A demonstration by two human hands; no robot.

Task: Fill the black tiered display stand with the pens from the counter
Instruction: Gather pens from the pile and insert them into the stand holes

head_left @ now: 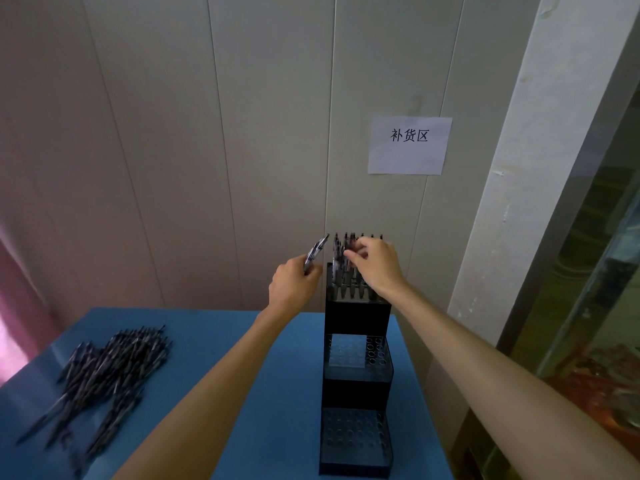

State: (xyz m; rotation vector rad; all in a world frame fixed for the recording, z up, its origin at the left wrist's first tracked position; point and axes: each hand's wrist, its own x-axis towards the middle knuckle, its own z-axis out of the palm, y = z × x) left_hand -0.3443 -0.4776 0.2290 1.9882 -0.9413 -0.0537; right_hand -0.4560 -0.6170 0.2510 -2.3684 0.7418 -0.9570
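The black tiered display stand rises in three steps at the right of the blue counter. Its top tier holds several upright pens; the middle and bottom tiers show empty holes. My left hand hovers just left of the top tier, gripping a small bunch of pens that point up and right. My right hand is over the top tier, fingers pinched on a pen among the standing ones. A loose pile of pens lies at the counter's left.
The blue counter ends at a pale panelled wall right behind the stand. A paper sign hangs on that wall. A white pillar and a glass-fronted cabinet stand close on the right.
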